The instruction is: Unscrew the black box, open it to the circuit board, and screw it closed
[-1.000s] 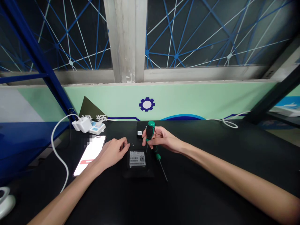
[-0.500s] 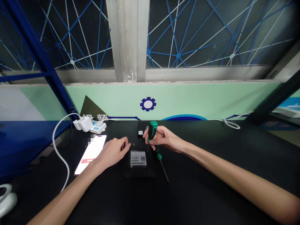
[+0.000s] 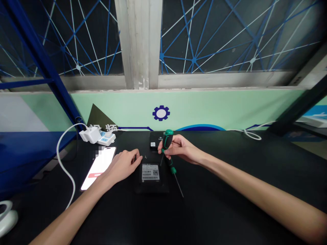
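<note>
My right hand [image 3: 180, 149] is closed on a green-and-black screwdriver [image 3: 168, 139], its handle nearly upright. The shaft points down to the upper right corner of a flat black drive [image 3: 150, 180] with a white label [image 3: 150, 172]. Just beyond the drive's upper left edge, my left hand [image 3: 126, 160] rests with loosely curled fingers and a gap between thumb and forefinger. Whether it touches the drive, I cannot tell. A tiny pale piece [image 3: 145, 157] lies by its fingertips. Right of the drive lies a second green-handled screwdriver [image 3: 173, 170], partly hidden under my right hand.
A small black box [image 3: 154, 139] stands behind the drive. At left lie a lit phone [image 3: 102, 165] and a white power strip [image 3: 106, 139] with a plug and a looping white cable [image 3: 59, 149]. Against the back wall, another white cable [image 3: 251, 135] lies at right.
My right hand and the upright screwdriver have shifted slightly up and to the right, and its fingers have drawn closer around the handle's lower end. My left hand has hardly moved.
</note>
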Demonstrator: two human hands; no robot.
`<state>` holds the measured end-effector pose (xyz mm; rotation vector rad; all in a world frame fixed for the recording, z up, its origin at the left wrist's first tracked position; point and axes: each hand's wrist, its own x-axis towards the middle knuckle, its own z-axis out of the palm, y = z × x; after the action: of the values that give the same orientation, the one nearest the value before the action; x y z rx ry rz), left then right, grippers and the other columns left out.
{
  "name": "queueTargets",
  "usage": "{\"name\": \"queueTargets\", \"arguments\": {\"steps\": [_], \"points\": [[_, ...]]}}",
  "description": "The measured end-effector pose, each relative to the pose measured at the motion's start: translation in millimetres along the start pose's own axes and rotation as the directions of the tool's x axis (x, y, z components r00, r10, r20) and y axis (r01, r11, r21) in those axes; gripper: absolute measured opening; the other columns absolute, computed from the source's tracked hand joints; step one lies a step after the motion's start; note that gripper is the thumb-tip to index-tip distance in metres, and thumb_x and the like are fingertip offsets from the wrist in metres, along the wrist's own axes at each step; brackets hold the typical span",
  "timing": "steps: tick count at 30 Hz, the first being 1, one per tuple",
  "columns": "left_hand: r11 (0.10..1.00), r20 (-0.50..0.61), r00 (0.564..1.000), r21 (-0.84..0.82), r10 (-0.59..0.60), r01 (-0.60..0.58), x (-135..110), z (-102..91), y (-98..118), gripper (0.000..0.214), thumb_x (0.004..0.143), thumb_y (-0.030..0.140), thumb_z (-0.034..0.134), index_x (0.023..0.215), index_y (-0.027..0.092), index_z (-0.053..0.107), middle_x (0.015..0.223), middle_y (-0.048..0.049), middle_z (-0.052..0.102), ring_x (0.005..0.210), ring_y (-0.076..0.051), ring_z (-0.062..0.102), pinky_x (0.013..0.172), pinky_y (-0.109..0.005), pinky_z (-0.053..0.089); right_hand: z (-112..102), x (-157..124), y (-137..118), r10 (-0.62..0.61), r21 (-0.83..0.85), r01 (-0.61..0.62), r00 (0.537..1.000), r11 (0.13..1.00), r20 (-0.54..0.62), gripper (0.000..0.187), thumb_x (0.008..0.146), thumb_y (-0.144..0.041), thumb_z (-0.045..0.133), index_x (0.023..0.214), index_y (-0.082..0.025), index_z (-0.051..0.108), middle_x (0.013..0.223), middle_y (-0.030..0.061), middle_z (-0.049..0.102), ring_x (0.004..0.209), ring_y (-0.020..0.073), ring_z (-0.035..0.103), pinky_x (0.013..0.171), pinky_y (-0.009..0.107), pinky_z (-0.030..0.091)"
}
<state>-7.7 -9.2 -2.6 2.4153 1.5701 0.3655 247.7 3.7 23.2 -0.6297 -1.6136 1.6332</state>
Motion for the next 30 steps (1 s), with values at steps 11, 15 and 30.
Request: {"name": "queueTargets", "arguments": {"steps": [11, 15, 30], "points": [[1.0, 0.011, 1.0, 0.001, -0.013, 0.013, -0.4, -0.8, 0.9, 0.028, 0.099, 0.041, 0.042, 0.079, 0.024, 0.053, 0.06, 0.0032, 0.056, 0.056, -0.016, 0.054, 0.053, -0.027, 0.025, -1.8, -1.0, -3.2, -0.049, 0.01, 0.049, 0.998, 0.999, -0.043, 0.016, 0.074, -0.019, 0.079, 0.089, -0.014, 0.076, 0.087, 0.0056, 0.074, 0.067, 0.0111, 0.061, 0.06, 0.023, 0.048], [1.0, 0.004, 1.0, 0.012, -0.012, 0.012, 0.1, -0.7, 0.2, 0.028, 0.099, 0.041, 0.042, 0.079, 0.024, 0.053, 0.06, 0.0032, 0.057, 0.055, -0.016, 0.053, 0.053, -0.027, 0.025, -0.4, -0.9, 1.0, -0.032, -0.058, 0.032, 0.999, 0.998, -0.004, 0.018, 0.076, -0.02, 0.078, 0.093, -0.014, 0.074, 0.086, 0.0051, 0.074, 0.067, 0.0113, 0.061, 0.061, 0.024, 0.049], [1.0, -0.013, 1.0, 0.004, 0.013, -0.013, -0.3, -0.4, -1.1, 0.029, 0.099, 0.04, 0.043, 0.08, 0.023, 0.057, 0.063, 0.0017, 0.059, 0.056, -0.016, 0.056, 0.052, -0.028, 0.026, 11.0, -2.2, -6.4, 0.01, -0.163, -0.011, 1.0, 0.987, -0.007, 0.024, 0.072, -0.025, 0.082, 0.091, -0.015, 0.07, 0.079, 0.0014, 0.069, 0.064, 0.0118, 0.059, 0.057, 0.023, 0.046]]}}
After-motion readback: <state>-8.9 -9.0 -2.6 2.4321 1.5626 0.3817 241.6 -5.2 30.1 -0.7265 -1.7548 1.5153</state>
